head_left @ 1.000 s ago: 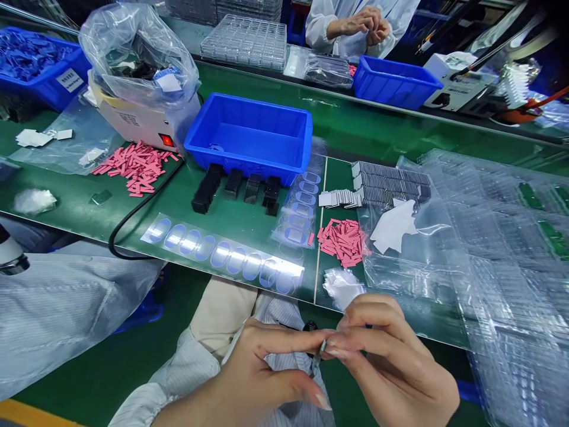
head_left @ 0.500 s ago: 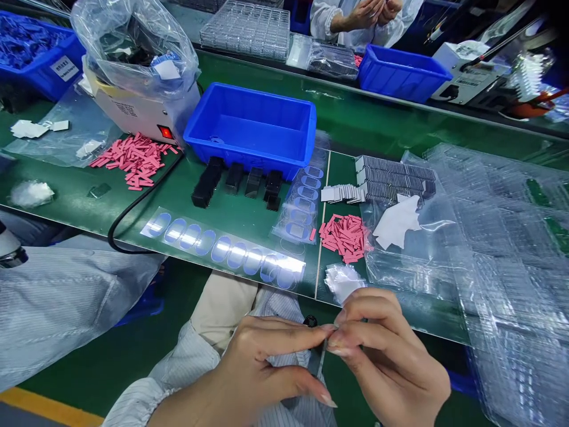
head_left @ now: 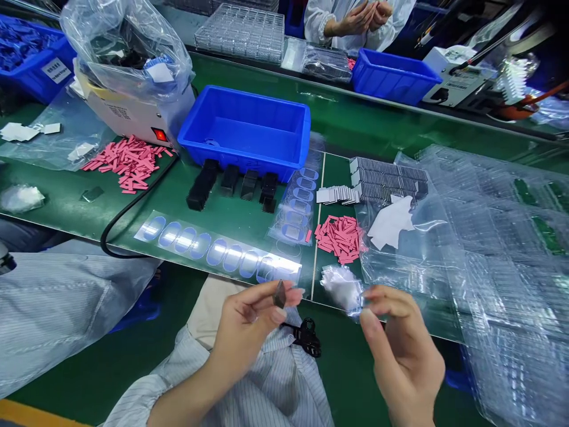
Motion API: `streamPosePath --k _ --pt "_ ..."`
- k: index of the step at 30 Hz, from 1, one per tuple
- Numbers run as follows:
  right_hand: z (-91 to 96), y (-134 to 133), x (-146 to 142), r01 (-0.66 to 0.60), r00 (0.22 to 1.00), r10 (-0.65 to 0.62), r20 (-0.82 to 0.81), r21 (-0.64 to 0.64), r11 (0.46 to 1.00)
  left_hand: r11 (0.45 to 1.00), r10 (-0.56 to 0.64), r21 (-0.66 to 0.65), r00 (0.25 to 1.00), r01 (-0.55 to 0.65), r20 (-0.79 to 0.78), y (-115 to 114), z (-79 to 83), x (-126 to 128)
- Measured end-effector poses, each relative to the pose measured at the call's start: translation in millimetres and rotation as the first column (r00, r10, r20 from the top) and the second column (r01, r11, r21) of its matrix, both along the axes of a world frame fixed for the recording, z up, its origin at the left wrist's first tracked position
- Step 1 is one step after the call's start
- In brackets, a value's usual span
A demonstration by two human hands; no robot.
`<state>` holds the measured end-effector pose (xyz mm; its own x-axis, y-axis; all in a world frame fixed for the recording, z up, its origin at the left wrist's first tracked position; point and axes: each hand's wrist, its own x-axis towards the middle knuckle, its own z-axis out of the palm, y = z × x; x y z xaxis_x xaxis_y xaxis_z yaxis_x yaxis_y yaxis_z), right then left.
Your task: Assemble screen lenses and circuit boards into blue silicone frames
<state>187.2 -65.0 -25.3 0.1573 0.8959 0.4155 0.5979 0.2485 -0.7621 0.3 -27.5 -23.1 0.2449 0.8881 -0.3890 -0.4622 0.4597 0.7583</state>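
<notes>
My left hand [head_left: 253, 314] pinches a small thin dark plate [head_left: 279, 295] between thumb and fingers, above my lap. My right hand [head_left: 400, 332] is at the table's front edge, its thumb and fingertips drawn close on what looks like a thin clear film [head_left: 355, 312]. The film's outline is faint against the heap of clear film pieces [head_left: 340, 286] just left of those fingertips. Behind that heap lies a pile of pink strips [head_left: 340, 237]. A black clip-like object [head_left: 307, 338] rests at my lap between the hands.
A blue bin [head_left: 244, 127] stands mid-table, with stacks of black plates [head_left: 202, 185] before it. A sheet of oval stickers [head_left: 217, 252] lies along the front edge. Clear trays [head_left: 511, 267] are stacked on the right. Across the bench, a person's hands [head_left: 362, 16] are raised.
My hands have moved apart. The left went up and left with the dark plate, now turned into view; the right shifted rightward beside the film heap. The view has tilted slightly.
</notes>
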Motion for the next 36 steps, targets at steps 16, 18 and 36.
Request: streamPosePath --k 16,18,36 --pt "-4.2 8.3 -39.5 -0.092 0.976 0.026 0.217 0.298 0.95 0.992 -0.063 0.12 0.985 0.044 0.159 -13.3 5.5 22.4" --pt "-6.7 9.2 -42.6 -0.047 0.99 0.005 0.142 0.299 0.953 0.991 -0.054 0.131 0.989 0.036 0.137 -15.5 3.0 24.9" --pt "-5.4 31.9 13.9 -0.116 0.973 0.1 0.206 0.066 0.991 0.964 -0.26 -0.019 0.953 0.266 0.153 21.8 11.7 4.0"
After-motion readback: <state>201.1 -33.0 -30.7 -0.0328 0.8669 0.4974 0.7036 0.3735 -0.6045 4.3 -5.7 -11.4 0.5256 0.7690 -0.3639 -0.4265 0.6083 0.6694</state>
